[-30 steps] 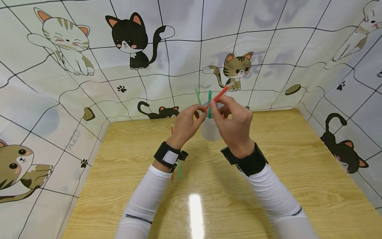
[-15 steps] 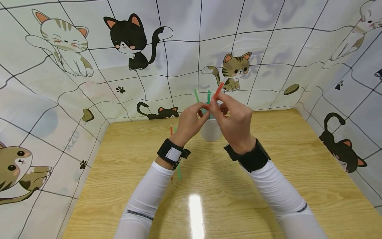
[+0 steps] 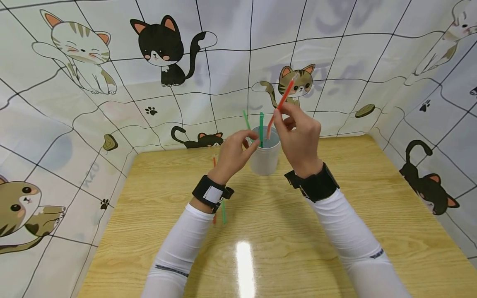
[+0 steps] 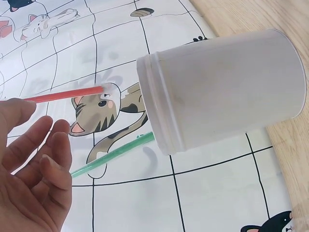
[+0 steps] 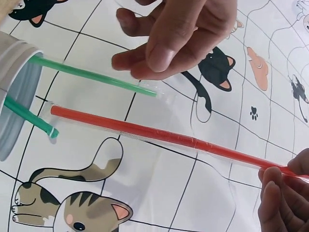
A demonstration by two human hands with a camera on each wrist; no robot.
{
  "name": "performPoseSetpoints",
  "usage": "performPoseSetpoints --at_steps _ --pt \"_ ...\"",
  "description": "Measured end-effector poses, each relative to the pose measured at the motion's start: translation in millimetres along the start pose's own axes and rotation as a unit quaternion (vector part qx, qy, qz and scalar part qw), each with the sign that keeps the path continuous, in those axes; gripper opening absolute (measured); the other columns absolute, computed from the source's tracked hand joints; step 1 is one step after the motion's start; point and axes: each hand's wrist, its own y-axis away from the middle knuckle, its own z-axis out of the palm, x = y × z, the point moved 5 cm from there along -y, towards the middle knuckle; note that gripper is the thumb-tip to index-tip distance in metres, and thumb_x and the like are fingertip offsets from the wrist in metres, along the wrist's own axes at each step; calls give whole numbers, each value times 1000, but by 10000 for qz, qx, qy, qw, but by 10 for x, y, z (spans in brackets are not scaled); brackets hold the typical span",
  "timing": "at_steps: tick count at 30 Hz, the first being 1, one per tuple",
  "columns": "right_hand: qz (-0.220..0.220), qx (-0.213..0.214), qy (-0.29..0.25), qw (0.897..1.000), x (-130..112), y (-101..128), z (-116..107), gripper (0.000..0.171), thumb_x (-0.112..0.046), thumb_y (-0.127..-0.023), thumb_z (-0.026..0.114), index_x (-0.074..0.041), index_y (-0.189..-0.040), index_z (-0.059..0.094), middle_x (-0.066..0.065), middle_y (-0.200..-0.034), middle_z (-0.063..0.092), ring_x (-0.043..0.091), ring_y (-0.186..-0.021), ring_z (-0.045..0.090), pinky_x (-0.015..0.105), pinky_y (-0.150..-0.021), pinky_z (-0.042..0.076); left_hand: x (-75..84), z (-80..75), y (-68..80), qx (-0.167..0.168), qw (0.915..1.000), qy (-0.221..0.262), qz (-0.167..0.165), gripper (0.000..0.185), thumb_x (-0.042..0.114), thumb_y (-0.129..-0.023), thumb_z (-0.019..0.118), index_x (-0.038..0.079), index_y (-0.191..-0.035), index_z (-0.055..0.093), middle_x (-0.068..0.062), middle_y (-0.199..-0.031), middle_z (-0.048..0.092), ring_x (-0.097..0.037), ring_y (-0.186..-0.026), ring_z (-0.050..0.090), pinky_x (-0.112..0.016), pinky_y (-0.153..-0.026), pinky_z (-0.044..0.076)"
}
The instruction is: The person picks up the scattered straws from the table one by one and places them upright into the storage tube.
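Note:
A red drinking straw (image 3: 285, 94) in a clear wrapper slants upright over the mouth of a whitish cup (image 3: 263, 162). My right hand (image 3: 299, 134) pinches it partway up, between thumb and fingertips. In the right wrist view the straw's wrapped lower end (image 5: 55, 111) is close to the cup rim. My left hand (image 3: 235, 154), with nothing in its loosely bent fingers, is just left of the cup. A dark green straw (image 3: 261, 129) and a light green straw (image 3: 246, 119) stand in the cup. The left wrist view shows the cup's outer wall (image 4: 227, 89).
On the wooden table (image 3: 160, 207), a red straw (image 3: 214, 219) and a green straw (image 3: 224, 213) lie partly under my left wrist. A cat-printed sheet (image 3: 231, 74) rises behind the table and along both sides.
My right hand has moved up and to the right with the red straw, exposing its lower part over the cup. The left hand, earlier at the straw's lower end, has released it.

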Motion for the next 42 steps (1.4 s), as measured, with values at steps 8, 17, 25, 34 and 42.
performPoseSetpoints --at_steps 8,17,25,34,42 --pt "498 -405 134 9979 312 51 168 18 -10 -98 65 6 -105 69 21 -94 76 29 -60 69 40 -62 56 -14 -10 33 -27 10000 18 19 19 24 -101 64 10 -111 72 -6 -106 75 -18 -77 65 -28 -65 47" --pt "1480 -987 370 9833 689 207 407 20 -14 -99 65 3 -108 70 21 -97 77 32 -67 70 40 -66 55 -19 -7 61 -32 10000 69 16 19 23 -101 63 10 -111 73 -6 -105 75 -17 -76 64 -27 -63 45" --pt "1867 -1445 607 9698 896 355 565 22 -17 -99 65 1 -109 70 21 -99 77 33 -76 74 44 -68 55 -26 0 76 -73 10000 9 -34 20 23 -101 63 9 -111 73 -6 -106 75 -18 -77 65 -28 -64 46" --pt "2099 -1916 935 9542 1050 511 679 21 -20 -99 66 -1 -106 71 19 -96 78 37 -80 72 39 -57 43 -38 -3 88 -41 10000 -21 -29 20 24 -101 63 9 -110 73 -5 -104 75 -17 -76 64 -26 -62 44" --pt "2268 -2358 1085 9387 1133 600 735 23 -23 -99 65 -3 -109 71 18 -99 78 35 -73 70 35 -53 40 -54 -4 103 -28 10000 -50 -8 20 25 -101 63 10 -111 74 -5 -104 75 -16 -74 64 -25 -59 42"
